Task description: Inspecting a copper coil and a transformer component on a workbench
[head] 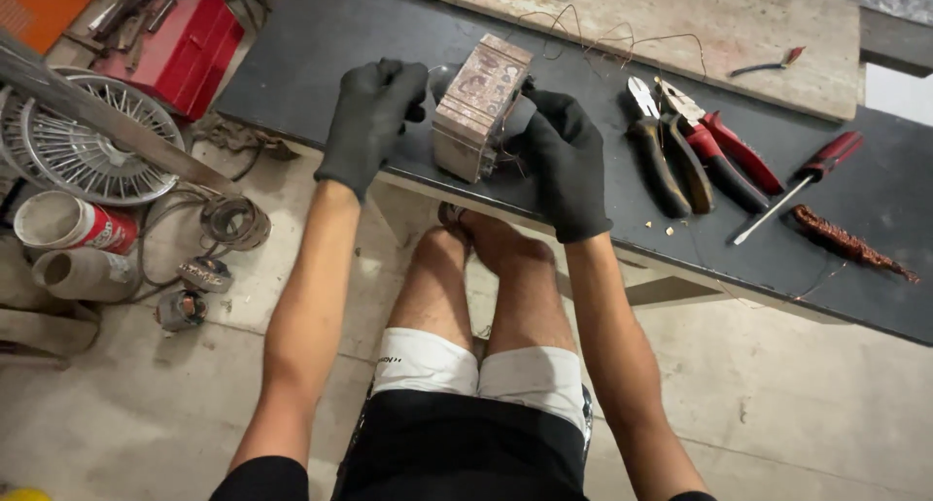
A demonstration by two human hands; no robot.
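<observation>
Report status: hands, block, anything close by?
Left hand and right hand gloved, both gripping metal block at table edge. Pliers, screwdriver lie right, apart.

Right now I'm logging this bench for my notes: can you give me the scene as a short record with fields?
Left hand: gloved left hand at the block's left side
Right hand: gloved right hand against its right side
Held thing: rusty metal block, upright on the dark table
Tools: pliers, red-handled screwdriver
Floor: fan grille, red toolbox
</observation>
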